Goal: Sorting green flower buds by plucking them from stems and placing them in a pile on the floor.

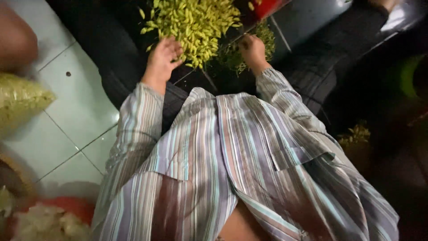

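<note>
Pile of yellow-green buds point(191, 22) lies on dark sheet point(111, 53) on the floor. Left hand point(162, 58) spread wide at pile's near edge; right hand point(252, 49) pinching green stems point(267, 38) just beside pile.

Pale tiled floor point(76, 107), glossy, dark grout lines crossing at an angle. Dark cloth point(321, 58) spread over the upper and right part of the floor. Heap of small yellow-green buds point(191, 24) lying on the dark cloth at top centre; smaller greener clump point(263, 42) just beside it to the right. Clear bag of yellowish buds point(20, 100) resting on the tiles at left edge. Red basin with whitish petals point(44, 218) at lower left corner. Small yellow-green cluster point(354, 136) at right, in shadow, support unclear.
</note>
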